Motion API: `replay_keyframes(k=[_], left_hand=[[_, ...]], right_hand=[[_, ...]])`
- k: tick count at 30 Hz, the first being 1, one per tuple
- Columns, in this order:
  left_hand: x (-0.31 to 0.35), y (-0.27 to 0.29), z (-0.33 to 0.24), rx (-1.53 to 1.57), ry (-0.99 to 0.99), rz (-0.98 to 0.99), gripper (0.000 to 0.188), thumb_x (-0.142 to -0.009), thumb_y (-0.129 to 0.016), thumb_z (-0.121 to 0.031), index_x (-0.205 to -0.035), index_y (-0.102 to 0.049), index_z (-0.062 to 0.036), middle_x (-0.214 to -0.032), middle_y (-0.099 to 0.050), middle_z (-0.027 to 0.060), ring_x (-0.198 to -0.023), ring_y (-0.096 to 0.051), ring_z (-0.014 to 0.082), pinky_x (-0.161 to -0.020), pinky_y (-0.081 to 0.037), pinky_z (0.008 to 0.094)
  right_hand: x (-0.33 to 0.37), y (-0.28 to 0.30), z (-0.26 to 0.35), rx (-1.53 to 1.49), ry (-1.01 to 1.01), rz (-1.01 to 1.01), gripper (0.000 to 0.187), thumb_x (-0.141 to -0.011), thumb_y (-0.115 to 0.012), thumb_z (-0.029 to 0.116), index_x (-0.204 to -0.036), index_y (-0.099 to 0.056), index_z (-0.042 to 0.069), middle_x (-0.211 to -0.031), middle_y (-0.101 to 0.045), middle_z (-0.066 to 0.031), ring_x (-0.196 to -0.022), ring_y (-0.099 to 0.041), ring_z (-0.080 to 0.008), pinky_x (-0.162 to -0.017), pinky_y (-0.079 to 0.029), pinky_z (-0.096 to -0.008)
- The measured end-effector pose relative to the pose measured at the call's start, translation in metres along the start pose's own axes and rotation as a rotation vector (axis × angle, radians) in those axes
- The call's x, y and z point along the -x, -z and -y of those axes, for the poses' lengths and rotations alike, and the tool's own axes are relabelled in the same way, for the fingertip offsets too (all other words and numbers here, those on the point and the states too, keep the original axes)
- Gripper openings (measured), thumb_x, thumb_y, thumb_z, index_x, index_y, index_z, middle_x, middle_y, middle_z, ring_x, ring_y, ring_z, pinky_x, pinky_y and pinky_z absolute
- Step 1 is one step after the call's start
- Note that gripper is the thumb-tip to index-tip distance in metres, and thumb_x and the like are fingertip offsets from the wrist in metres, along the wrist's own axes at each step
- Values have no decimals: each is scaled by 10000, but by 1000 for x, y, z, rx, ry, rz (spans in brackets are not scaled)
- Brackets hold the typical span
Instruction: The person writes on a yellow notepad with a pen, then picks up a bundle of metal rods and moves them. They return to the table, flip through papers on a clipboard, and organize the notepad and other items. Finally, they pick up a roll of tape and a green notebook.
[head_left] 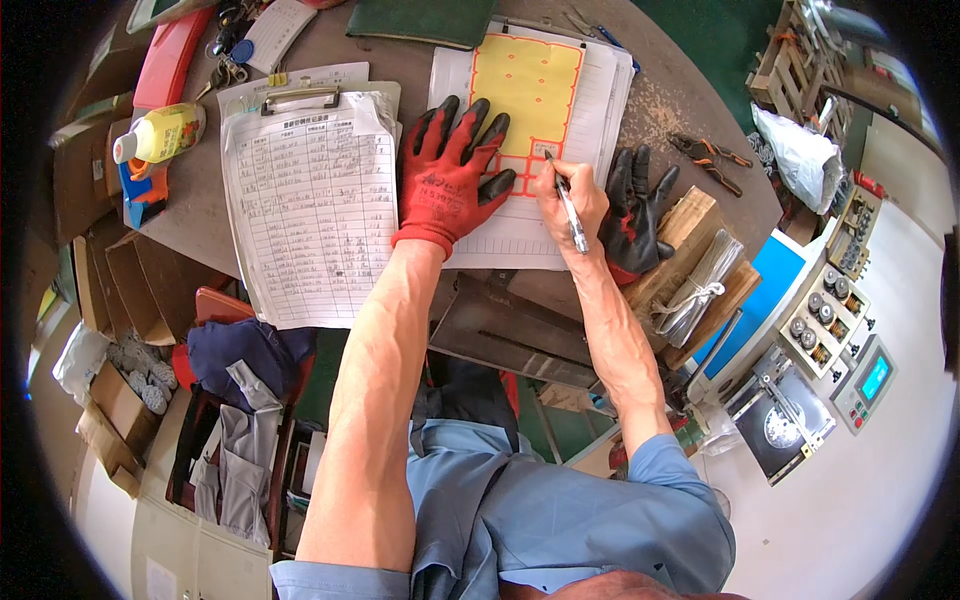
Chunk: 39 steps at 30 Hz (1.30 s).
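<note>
My left hand, in a red work glove with black-coated fingers, lies flat with its fingers spread. It presses on the left side of a yellow label sheet with red outlines. Bare, my right hand pinches a pen, its tip touching a small box low on the sheet's right side. Under the sheet is a stack of white papers. A loose black and red glove lies just right of my right hand. Left of my left hand rests a clipboard with a handwritten form.
A yellow bottle and a red case stand at the table's left. Pliers and wood blocks lie at the right. A dark green folder is at the far edge. A machine panel stands beyond the table.
</note>
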<state>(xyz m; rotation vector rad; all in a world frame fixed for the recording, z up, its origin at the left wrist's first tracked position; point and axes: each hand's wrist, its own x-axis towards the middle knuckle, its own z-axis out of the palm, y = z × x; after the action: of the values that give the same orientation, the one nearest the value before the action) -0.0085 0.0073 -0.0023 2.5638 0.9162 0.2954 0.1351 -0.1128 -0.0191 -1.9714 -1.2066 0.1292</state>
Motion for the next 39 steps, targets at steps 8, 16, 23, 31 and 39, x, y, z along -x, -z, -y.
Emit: replay_keyframes(k=[8,16,23,31,39], left_hand=[[-1,1,-1,-43,-6,7,617,-808,-634,-483,-1372,-512,-265,-1486,-383,43,-1382,-306,341,-1115,-231,537],[-1,0,0,-44,-18,0,629,-801,-640,-481,-1376,-503,-265,-1482,-388,48,-1380,-308,344,-1114,-235,536],[-1,1,-1,-49,-13,-3,616,-801,-640,-480,-1364,-518,-260,-1479,-394,46,-1378,-311,344,-1117,-230,536],[-1,-1,0,-33,-4,-4,612,-798,-647,-469,-1360,-522,-263,-1477,-394,40,-1385,-305,338,-1119,-221,546],[0,-1,-1,-32,-1,-1,604,-803,-645,-460,-1363,-520,-272,-1476,-396,41,-1387,-304,335,-1116,-225,547]], right_hand=[[-1,3,3,-7,-21,16,185,-879,-689,140,-880,-542,27,-608,-560,-95,-498,-595,-226,-460,-469,-332],[-2,1,2,-19,-35,-3,188,-877,-691,148,-875,-546,30,-601,-565,-88,-494,-602,-218,-459,-474,-327],[-2,4,5,16,-35,18,171,-865,-692,113,-873,-541,31,-600,-572,-85,-495,-606,-209,-464,-481,-319],[-1,1,2,-39,-62,-4,168,-863,-691,97,-868,-536,31,-592,-566,-78,-495,-611,-183,-462,-484,-307],[-4,4,4,-38,-44,13,182,-866,-694,117,-868,-535,28,-589,-571,-81,-498,-610,-191,-461,-483,-311]])
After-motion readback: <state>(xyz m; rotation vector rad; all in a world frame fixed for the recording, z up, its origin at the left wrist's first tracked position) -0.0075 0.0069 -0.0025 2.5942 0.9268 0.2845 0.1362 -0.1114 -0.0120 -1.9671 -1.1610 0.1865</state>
